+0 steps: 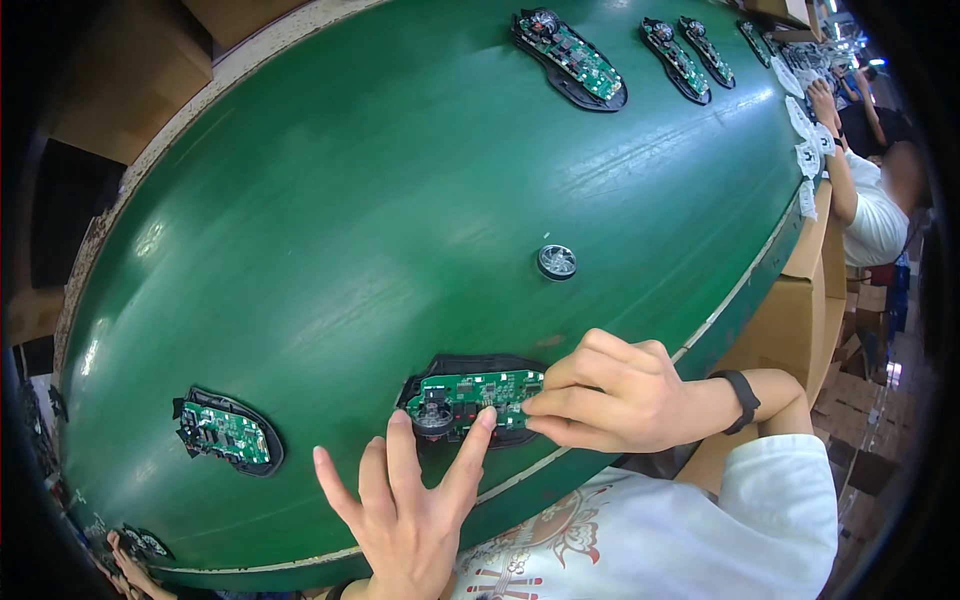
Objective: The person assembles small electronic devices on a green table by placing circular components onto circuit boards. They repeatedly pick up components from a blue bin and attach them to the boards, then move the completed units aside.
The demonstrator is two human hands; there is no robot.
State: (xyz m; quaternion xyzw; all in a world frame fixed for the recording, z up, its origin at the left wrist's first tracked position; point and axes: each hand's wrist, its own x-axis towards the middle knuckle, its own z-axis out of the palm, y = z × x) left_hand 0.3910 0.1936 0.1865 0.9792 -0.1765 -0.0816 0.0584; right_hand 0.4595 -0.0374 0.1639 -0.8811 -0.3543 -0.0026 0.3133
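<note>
A green circuit board [478,388] lies in a black plastic shell [465,361] close to the near edge of the green belt. A clear wheel with a black rim [433,418] sits at the board's left end. My left hand [415,505] is open, fingers spread, its index fingertip and thumb touching the board's near side around the wheel. With fingers closed in a pinch, my right hand [620,395] grips the right end of the board and hides that end. Another loose wheel [557,262] rests on the belt beyond my hands.
Another board in a shell [230,432] lies left on the green belt [330,240]. A larger board assembly [570,60] and smaller ones [676,60] are at the far right. White plastic parts [808,145] line the right edge, near a co-worker's arm [843,180]. Cardboard boxes [790,320] stand beside me.
</note>
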